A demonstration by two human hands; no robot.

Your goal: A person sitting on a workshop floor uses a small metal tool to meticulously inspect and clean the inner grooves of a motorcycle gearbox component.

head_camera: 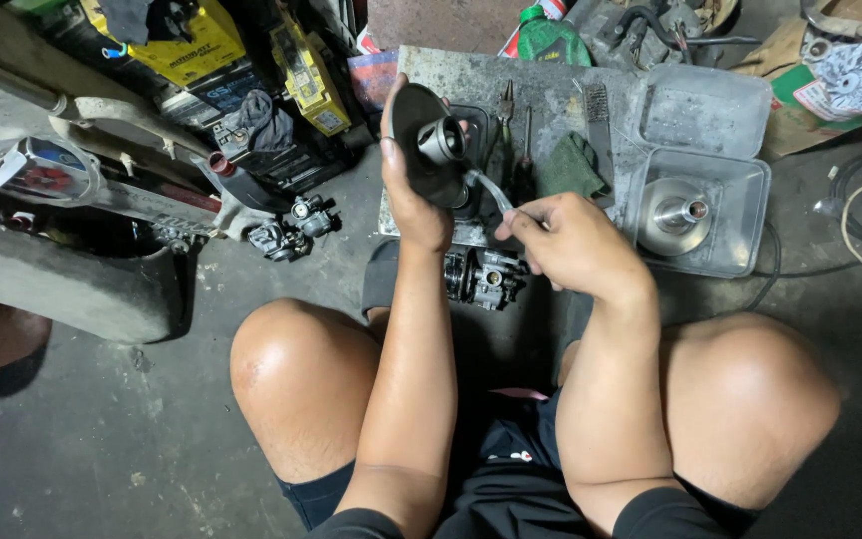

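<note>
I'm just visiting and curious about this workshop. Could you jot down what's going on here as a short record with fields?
Place: concrete floor, person sitting low, knees apart
Left hand: grips a dark metal disc with a short tube at its centre
Right hand: holds a thin metal tool against the disc
Below the hands: small engine part
Board ahead: pliers, green rag
Right: clear tray holding another metal disc

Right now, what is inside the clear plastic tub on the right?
Inside the clear plastic tub sits a round metal pulley part with a short shaft pointing up. The tub floor beneath the part is covered, so nothing there can be seen.
</note>
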